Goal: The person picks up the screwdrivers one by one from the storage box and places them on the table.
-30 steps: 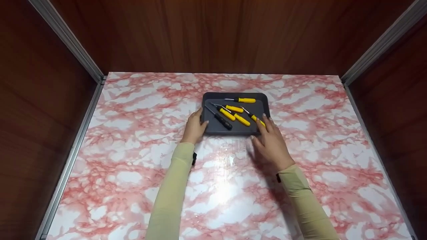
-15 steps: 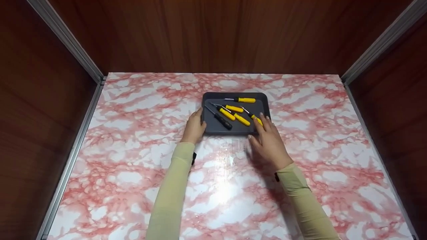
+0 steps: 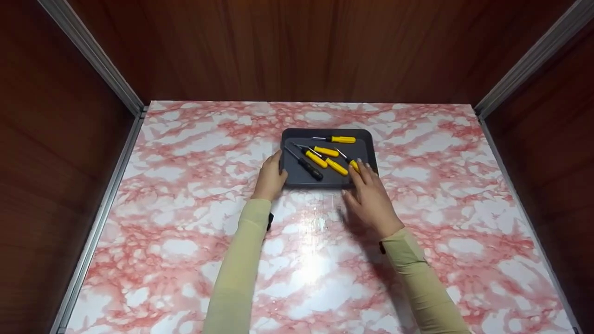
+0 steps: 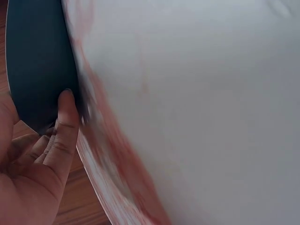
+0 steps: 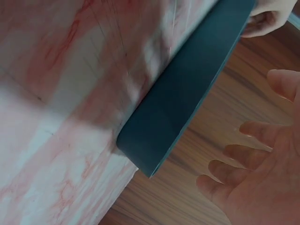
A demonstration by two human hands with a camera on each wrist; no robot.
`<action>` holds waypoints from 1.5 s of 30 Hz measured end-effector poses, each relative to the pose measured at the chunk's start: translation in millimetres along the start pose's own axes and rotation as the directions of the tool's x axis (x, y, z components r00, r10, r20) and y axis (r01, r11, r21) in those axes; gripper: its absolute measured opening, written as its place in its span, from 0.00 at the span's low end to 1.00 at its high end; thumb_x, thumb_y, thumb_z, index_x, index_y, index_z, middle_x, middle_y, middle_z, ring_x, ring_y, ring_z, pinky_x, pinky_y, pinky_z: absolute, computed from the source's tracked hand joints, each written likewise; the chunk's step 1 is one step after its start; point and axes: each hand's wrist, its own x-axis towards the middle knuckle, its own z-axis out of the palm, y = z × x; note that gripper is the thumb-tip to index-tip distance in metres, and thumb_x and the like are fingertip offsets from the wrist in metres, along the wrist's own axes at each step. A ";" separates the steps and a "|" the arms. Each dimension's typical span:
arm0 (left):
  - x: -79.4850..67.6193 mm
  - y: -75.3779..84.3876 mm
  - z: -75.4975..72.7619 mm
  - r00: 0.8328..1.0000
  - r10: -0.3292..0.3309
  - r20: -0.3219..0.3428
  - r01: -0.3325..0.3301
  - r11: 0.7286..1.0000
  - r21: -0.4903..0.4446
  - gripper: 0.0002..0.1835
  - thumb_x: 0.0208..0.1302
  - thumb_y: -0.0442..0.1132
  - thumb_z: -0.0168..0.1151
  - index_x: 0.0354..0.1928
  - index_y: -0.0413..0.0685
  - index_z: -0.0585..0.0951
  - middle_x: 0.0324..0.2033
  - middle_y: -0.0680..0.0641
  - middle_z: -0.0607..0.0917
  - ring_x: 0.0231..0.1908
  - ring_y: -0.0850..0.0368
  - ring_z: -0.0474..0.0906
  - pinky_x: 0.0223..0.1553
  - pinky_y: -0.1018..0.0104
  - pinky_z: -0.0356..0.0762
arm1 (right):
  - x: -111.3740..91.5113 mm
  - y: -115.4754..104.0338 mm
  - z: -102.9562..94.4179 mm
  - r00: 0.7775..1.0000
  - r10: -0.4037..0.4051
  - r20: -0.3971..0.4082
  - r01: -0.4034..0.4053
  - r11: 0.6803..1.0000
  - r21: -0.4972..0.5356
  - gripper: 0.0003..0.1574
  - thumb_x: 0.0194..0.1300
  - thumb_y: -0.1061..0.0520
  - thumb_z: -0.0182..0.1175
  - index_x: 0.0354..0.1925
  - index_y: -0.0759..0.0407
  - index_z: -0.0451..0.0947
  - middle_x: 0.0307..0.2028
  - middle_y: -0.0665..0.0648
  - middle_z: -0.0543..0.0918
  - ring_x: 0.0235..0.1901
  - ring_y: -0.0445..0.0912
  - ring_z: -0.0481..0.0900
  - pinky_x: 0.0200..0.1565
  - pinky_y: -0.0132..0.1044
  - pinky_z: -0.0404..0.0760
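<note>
On the desk (image 3: 185, 260), the tray (image 3: 315, 185) of screwdrivers (image 3: 337, 166) is gripped by the left hand (image 3: 270, 179), probably for steadiness. Loosely spread, the right hand (image 3: 373, 199) is held by the tray's near-right corner

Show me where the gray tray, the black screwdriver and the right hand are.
Gray tray (image 3: 334, 180): head view, on the bare floor near its front edge.
Black screwdriver (image 3: 310, 169): head view, on the handle.
Right hand (image 3: 373, 202): head view, on the back of the hand.
</note>
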 end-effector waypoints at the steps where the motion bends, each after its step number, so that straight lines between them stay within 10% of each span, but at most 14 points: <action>1: 0.0 -0.3 0.3 1.000 0.003 -0.006 -0.003 1.000 0.002 0.31 0.58 0.32 0.53 0.65 0.43 0.59 0.57 0.39 0.66 0.55 0.48 0.65 0.50 0.60 0.65 | 0.2 -0.4 0.8 1.000 -0.009 -0.001 0.009 1.000 -0.002 0.41 0.59 0.41 0.53 0.66 0.54 0.54 0.66 0.59 0.50 0.63 0.56 0.47 0.60 0.49 0.49; 19: -3.0 -1.0 -1.6 0.999 0.046 -0.028 -0.045 0.999 0.017 0.28 0.59 0.32 0.52 0.63 0.41 0.62 0.54 0.38 0.69 0.52 0.48 0.68 0.49 0.60 0.67 | 5.0 -6.4 8.7 0.995 -0.099 -0.005 0.098 0.995 -0.029 0.41 0.57 0.46 0.57 0.65 0.58 0.56 0.65 0.62 0.52 0.63 0.58 0.49 0.58 0.52 0.52; 28: -3.1 -1.4 -2.1 0.998 0.045 -0.041 -0.046 0.999 -0.015 0.28 0.58 0.31 0.52 0.62 0.41 0.63 0.50 0.40 0.72 0.32 0.54 0.70 0.42 0.61 0.68 | 9.4 -9.8 7.5 0.996 -0.088 0.027 0.089 0.995 -0.048 0.43 0.57 0.43 0.56 0.66 0.55 0.55 0.66 0.59 0.49 0.63 0.57 0.48 0.59 0.51 0.50; 45: -1.5 -2.3 -0.7 0.998 0.037 -0.055 -0.040 0.998 -0.046 0.28 0.56 0.29 0.52 0.61 0.40 0.64 0.53 0.40 0.71 0.45 0.52 0.70 0.47 0.61 0.67 | 20.1 -17.6 9.6 0.992 -0.119 0.032 0.121 0.992 -0.042 0.45 0.57 0.43 0.56 0.68 0.46 0.48 0.67 0.58 0.48 0.63 0.58 0.50 0.56 0.54 0.55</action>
